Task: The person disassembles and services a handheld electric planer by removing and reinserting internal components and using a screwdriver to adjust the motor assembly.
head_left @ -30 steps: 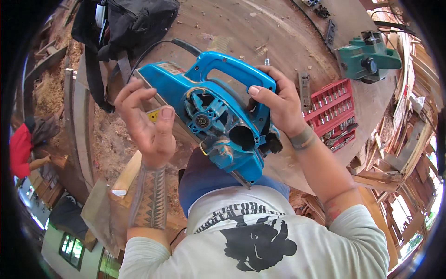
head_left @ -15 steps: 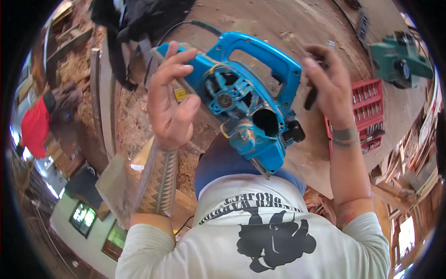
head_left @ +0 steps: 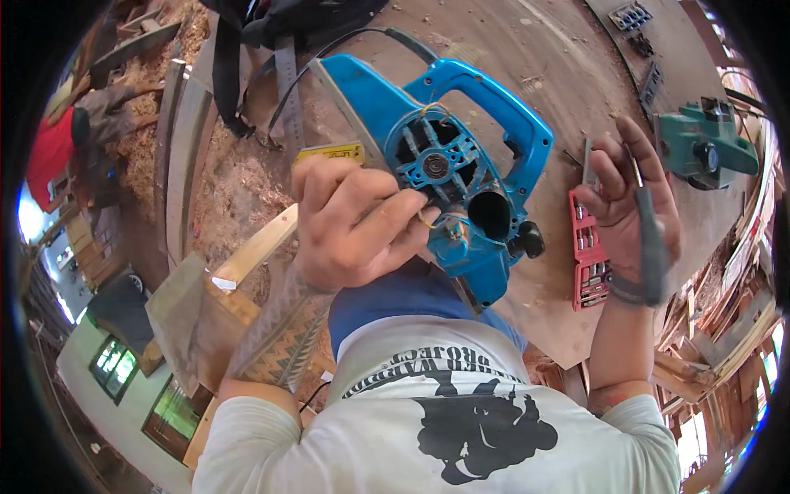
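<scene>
A blue electric hand planer (head_left: 461,173) lies on its side on the workbench in front of me, its side open so the ribbed housing and round bearing show. My left hand (head_left: 354,222) is closed at the near left of the planer, thumb and fingers pinched on a thin yellowish wire (head_left: 429,217) that loops from the housing. Off to the right, my right hand (head_left: 629,206) is raised with the palm partly turned up. It holds a screwdriver (head_left: 650,247) with a dark grey handle, slightly blurred, between its fingers.
A red socket case (head_left: 589,284) lies under my right forearm. Beyond it stands a green power planer (head_left: 706,144). A yellow spirit level (head_left: 333,152) lies left of the blue planer, whose cord (head_left: 411,45) runs back near a black bag (head_left: 296,20). Wood shavings cover the left side.
My left hand has gone from open beside the planer to pinching at its wire. My right hand has moved right, away from the planer's handle, turning the screwdriver. The view has shifted slightly.
</scene>
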`<state>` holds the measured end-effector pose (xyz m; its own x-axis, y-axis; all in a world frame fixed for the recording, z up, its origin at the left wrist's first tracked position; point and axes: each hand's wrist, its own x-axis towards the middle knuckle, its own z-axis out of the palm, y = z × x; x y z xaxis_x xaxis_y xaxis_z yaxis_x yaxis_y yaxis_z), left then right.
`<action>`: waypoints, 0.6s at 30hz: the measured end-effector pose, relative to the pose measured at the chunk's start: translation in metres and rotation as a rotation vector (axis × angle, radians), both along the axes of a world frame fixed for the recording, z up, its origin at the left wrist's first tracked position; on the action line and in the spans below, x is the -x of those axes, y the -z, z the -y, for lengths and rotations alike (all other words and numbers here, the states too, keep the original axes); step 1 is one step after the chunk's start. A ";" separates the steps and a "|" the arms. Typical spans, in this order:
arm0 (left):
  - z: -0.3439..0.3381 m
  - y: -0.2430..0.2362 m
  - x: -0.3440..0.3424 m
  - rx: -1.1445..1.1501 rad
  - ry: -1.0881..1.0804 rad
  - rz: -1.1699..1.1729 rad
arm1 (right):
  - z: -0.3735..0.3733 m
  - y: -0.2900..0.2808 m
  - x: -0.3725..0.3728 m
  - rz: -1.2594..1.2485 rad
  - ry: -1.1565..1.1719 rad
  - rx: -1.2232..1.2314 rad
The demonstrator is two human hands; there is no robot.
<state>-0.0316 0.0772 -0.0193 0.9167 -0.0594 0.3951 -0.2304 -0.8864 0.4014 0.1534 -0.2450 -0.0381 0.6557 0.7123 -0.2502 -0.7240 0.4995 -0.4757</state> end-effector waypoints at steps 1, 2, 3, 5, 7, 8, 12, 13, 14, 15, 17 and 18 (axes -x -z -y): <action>0.002 -0.002 -0.003 -0.070 -0.001 0.009 | -0.004 0.002 0.004 0.073 -0.012 -0.047; 0.006 -0.009 -0.007 -0.081 -0.012 -0.018 | -0.007 0.004 0.008 0.145 -0.022 -0.095; 0.010 -0.012 -0.007 -0.079 0.005 -0.015 | -0.012 0.006 0.011 0.213 -0.035 -0.149; 0.016 -0.017 -0.007 -0.107 -0.074 -0.077 | -0.016 -0.004 0.017 0.261 -0.108 0.092; 0.022 -0.025 -0.006 -0.063 -0.073 -0.125 | -0.025 -0.013 0.027 0.315 -0.119 0.294; 0.024 -0.027 -0.008 -0.068 -0.090 -0.171 | -0.025 -0.008 0.029 0.256 -0.134 0.249; 0.025 -0.027 -0.009 -0.020 -0.081 -0.237 | -0.039 -0.006 0.043 0.342 -0.080 0.338; 0.023 -0.024 -0.007 0.033 -0.081 -0.249 | -0.039 -0.003 0.042 0.384 -0.137 0.332; 0.022 -0.021 -0.007 0.030 -0.068 -0.255 | -0.041 0.000 0.042 0.377 -0.125 0.332; 0.021 -0.018 -0.006 0.066 -0.061 -0.235 | -0.045 0.002 0.042 0.446 -0.127 0.381; 0.021 -0.017 -0.006 0.098 -0.050 -0.223 | -0.050 0.007 0.042 0.583 -0.136 0.478; 0.021 -0.017 -0.007 0.096 -0.033 -0.211 | -0.051 0.007 0.040 0.513 -0.164 0.444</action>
<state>-0.0247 0.0563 -0.0020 0.9803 0.0012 0.1973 -0.1038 -0.8475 0.5206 0.1133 -0.1942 -0.0446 0.6617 0.7142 -0.2284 -0.4028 0.0816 -0.9116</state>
